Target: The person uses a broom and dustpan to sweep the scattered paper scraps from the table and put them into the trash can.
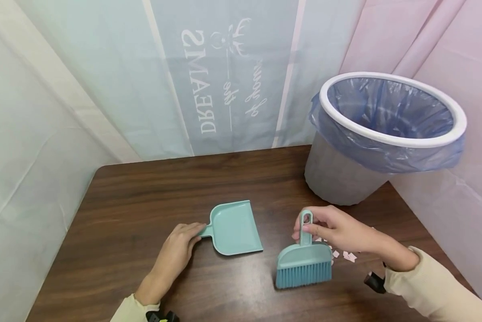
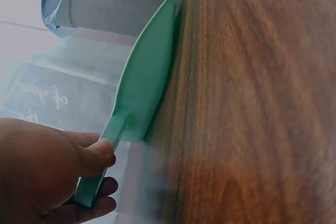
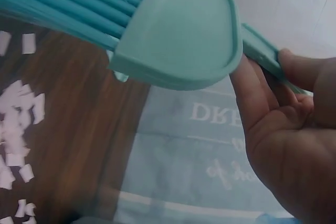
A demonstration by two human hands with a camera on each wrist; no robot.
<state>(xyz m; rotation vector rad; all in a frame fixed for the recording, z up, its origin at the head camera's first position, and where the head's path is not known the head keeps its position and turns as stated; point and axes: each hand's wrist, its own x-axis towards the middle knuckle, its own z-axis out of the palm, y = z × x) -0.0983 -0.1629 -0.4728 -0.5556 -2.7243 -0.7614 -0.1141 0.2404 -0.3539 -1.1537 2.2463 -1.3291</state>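
Pan (image 1: 234, 228): my left hand (image 1: 178, 248) is gripping it.
Brush (image 1: 304, 256): my right hand (image 1: 333, 227) is gripping it.
Bits (image 3: 14, 121): I'm thinking low, slow sweeps work best.

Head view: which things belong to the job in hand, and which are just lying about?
Seemingly part of the job:
brush, in the right hand
dustpan, in the left hand
paper scraps
lined bin, probably

Just surroundings:
wooden table
lettered cloth behind it
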